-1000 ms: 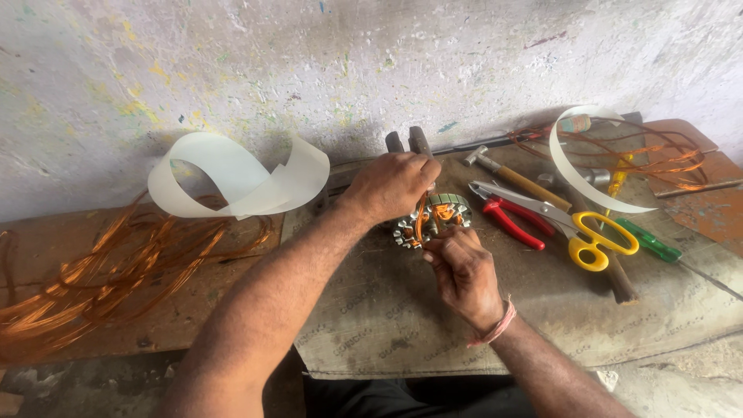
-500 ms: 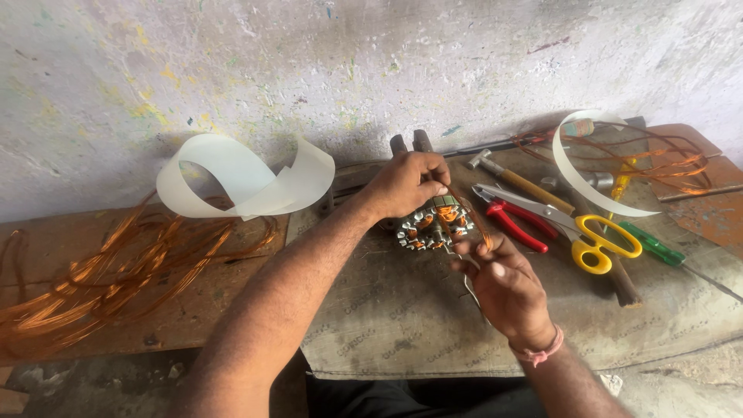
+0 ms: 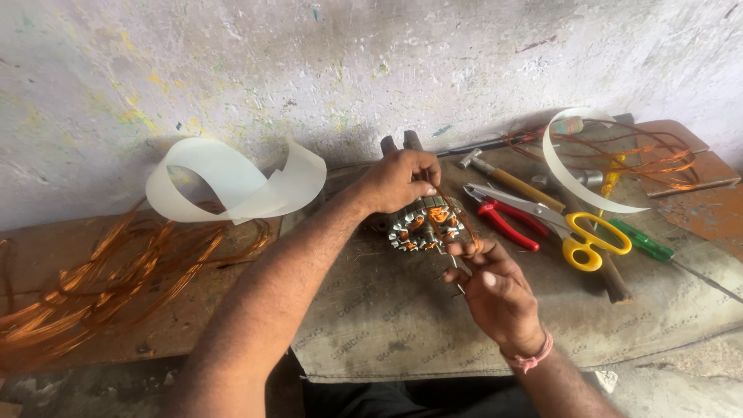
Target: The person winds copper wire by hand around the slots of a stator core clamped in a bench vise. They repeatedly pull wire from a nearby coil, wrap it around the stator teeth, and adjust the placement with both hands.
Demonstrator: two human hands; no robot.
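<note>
Head view looks down on a worn bench (image 3: pixel 402 325) set against a paint-flecked wall (image 3: pixel 371 70). The left hand (image 3: pixel 398 179) rests on the top of a small round motor stator (image 3: pixel 422 224) with copper windings, which lies on the bench just in front of the wall, near the middle of the frame; its grip is closed, fingers curled over the stator's upper edge and pinching a strand of copper wire (image 3: pixel 457 217). The right hand (image 3: pixel 495 290) sits just below and to the right of the stator, with its grip clamped on the same strand and on a thin metal pin (image 3: pixel 458 272) that points down from between the fingers. A pink band (image 3: pixel 528 358) circles the right wrist.

To the right of the stator lie red-handled pliers (image 3: pixel 507 224), yellow-handled scissors (image 3: pixel 584 240), a hammer (image 3: pixel 511 182) and a green-handled screwdriver (image 3: pixel 641 241), all close together. A curved white plastic strip (image 3: pixel 573 166) arcs over them, beside a loose tangle of copper wire (image 3: pixel 650 159) at the far right. Another curled white strip (image 3: pixel 232 182) stands to the left of the left forearm, and a large heap of copper wire (image 3: pixel 93 286) spreads across the wooden board (image 3: pixel 186 325) at the far left, well apart from the hands.
</note>
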